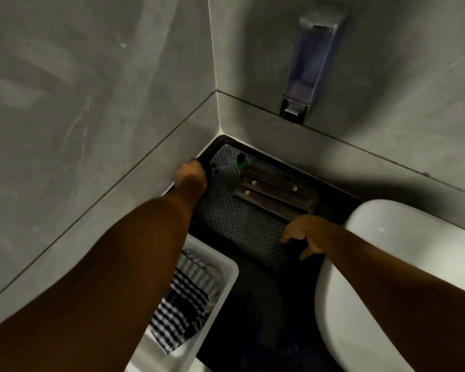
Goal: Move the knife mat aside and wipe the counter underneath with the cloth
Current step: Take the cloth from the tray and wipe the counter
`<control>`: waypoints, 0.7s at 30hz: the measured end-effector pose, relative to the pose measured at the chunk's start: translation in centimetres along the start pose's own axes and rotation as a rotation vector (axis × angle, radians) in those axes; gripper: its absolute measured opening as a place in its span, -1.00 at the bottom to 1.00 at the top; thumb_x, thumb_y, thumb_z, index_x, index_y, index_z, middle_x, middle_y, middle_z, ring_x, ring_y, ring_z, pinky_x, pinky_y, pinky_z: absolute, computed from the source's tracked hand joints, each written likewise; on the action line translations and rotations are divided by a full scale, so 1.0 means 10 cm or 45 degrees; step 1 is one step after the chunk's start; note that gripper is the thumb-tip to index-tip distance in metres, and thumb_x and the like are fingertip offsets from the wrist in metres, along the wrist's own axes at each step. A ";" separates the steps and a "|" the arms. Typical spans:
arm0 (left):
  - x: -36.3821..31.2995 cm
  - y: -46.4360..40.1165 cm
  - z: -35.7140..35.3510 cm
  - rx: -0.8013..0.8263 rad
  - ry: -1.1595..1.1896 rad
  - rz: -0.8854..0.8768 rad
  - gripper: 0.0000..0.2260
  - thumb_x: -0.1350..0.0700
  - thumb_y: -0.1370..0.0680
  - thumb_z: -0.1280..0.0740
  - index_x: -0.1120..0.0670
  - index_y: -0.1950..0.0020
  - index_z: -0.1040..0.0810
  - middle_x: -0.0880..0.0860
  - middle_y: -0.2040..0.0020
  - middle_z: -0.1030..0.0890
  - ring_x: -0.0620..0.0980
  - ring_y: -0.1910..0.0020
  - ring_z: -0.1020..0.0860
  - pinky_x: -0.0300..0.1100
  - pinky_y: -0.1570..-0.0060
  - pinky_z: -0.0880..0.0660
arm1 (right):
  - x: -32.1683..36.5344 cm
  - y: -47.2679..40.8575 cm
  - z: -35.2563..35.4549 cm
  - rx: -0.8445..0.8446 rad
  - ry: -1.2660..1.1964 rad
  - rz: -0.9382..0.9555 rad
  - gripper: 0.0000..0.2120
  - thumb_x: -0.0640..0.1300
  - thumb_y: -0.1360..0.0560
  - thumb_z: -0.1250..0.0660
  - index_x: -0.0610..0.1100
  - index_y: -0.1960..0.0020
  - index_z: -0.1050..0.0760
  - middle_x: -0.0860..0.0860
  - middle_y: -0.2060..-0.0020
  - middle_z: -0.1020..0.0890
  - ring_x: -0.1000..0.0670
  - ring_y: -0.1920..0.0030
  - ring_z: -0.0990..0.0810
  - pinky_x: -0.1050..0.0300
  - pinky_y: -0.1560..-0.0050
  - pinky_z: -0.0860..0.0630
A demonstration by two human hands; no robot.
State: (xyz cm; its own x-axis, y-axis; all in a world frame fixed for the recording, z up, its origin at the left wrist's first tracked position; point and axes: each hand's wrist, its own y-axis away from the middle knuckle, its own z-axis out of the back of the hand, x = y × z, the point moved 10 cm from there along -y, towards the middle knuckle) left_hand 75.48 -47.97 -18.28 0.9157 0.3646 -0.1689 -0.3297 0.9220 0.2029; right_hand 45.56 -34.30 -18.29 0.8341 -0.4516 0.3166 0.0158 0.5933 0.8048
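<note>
A dark patterned mat (236, 224) lies in the corner of a black counter (253, 304). Three dark brown knife handles (273, 190) rest side by side on its far part, beside a small green and black item (240, 161). My left hand (191, 174) grips the mat's far left edge against the wall. My right hand (302, 234) holds the mat's near right edge, fingers curled over it. Checked cloths (183, 302) lie folded in a white basket (226, 267) at the near left, partly hidden by my left forearm.
Grey tiled walls close the corner on the left and back. A white basin (365, 277) stands right of the mat, under my right arm. A soap dispenser (312, 60) hangs on the back wall above the counter.
</note>
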 end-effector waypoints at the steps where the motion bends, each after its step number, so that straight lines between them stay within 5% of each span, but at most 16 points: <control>1: -0.05 0.05 0.03 0.002 -0.007 -0.033 -0.69 0.18 -0.61 -0.18 0.25 -0.34 -0.43 0.25 -0.32 -0.50 0.22 -0.32 -0.47 0.01 -0.30 -0.39 | -0.04 -0.05 0.05 -0.082 -0.020 -0.065 -0.50 -0.18 -0.52 -0.34 -0.25 -0.43 -0.35 -0.22 -0.42 -0.41 -0.21 -0.40 -0.41 -0.01 -0.27 -0.45; 4: -0.11 0.26 0.22 -0.017 0.109 -0.097 -0.69 0.21 -0.59 -0.19 0.24 -0.32 -0.46 0.26 -0.28 -0.54 0.22 -0.27 -0.51 0.00 -0.31 -0.43 | 0.29 0.08 0.18 -0.513 0.356 0.060 -0.45 -0.11 -0.49 -0.34 -0.27 -0.42 -0.31 -0.27 -0.37 -0.39 -0.25 -0.32 -0.44 -0.07 -0.27 -0.46; 6: -0.06 0.54 0.40 -0.029 0.210 -0.163 -0.67 0.19 -0.55 -0.24 0.23 -0.31 -0.47 0.26 -0.23 -0.57 0.24 -0.22 -0.54 0.02 -0.28 -0.46 | 0.63 0.26 -0.02 -0.623 0.329 0.281 -0.46 -0.12 -0.48 -0.38 -0.19 -0.40 -0.32 -0.22 -0.39 -0.34 -0.23 -0.31 -0.45 -0.07 -0.24 -0.48; 11: 0.49 1.59 0.63 -0.196 0.493 -0.167 -0.65 0.19 -0.46 -0.30 0.18 -0.24 -0.56 0.20 -0.17 -0.61 0.19 -0.14 -0.58 -0.02 -0.18 -0.51 | 1.31 0.69 -1.27 -0.233 0.412 0.727 -0.72 -0.14 -0.54 -0.28 -0.19 -0.22 -0.51 -0.16 -0.13 -0.59 -0.21 -0.15 -0.59 0.04 -0.04 -0.52; 13: 0.80 1.90 0.45 -0.099 0.472 -0.049 -0.65 0.12 -0.46 -0.33 0.13 -0.24 -0.56 0.16 -0.17 -0.60 0.16 -0.17 -0.57 -0.05 -0.20 -0.49 | 1.32 0.67 -1.62 -0.161 0.447 0.662 -0.68 -0.11 -0.56 -0.25 -0.19 -0.27 -0.50 -0.15 -0.21 -0.57 -0.18 -0.22 -0.55 0.10 -0.03 -0.49; 16: 1.37 2.23 -0.05 0.227 0.222 0.259 -0.45 -0.11 -0.44 -0.34 0.15 -0.33 -0.41 0.20 -0.27 -0.46 0.24 -0.27 -0.44 0.07 -0.25 -0.44 | 1.23 0.52 -1.88 -0.249 0.729 0.418 -0.42 0.04 -0.49 -0.31 -0.13 -0.45 -0.31 -0.11 -0.41 -0.41 -0.16 -0.40 -0.39 -0.11 -0.31 -0.39; 18: 1.61 2.39 -0.30 0.402 0.201 0.420 -0.30 -0.15 -0.39 -0.36 0.16 -0.42 -0.29 0.21 -0.33 -0.36 0.26 -0.31 -0.38 0.11 -0.29 -0.41 | 1.21 0.48 -1.90 -0.317 0.790 0.305 -0.28 0.04 -0.40 -0.38 -0.14 -0.48 -0.26 -0.13 -0.42 -0.39 -0.19 -0.39 -0.39 -0.19 -0.28 -0.38; 21: 1.68 2.38 -0.41 0.419 0.368 0.429 -0.28 -0.10 -0.39 -0.41 0.22 -0.43 -0.28 0.23 -0.35 -0.42 0.25 -0.32 -0.44 0.03 -0.29 -0.44 | 1.32 0.45 -1.92 -0.345 0.569 0.407 -0.51 -0.08 -0.42 -0.37 -0.18 -0.33 -0.46 -0.17 -0.24 -0.57 -0.20 -0.21 -0.56 -0.07 -0.07 -0.50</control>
State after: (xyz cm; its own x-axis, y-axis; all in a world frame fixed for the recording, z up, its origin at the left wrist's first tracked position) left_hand 82.08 -19.35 -20.29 0.6559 0.6964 -0.2912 -0.4623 0.6756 0.5743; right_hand 67.25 -24.85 -20.15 0.9704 0.0654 0.2326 -0.1828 0.8282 0.5298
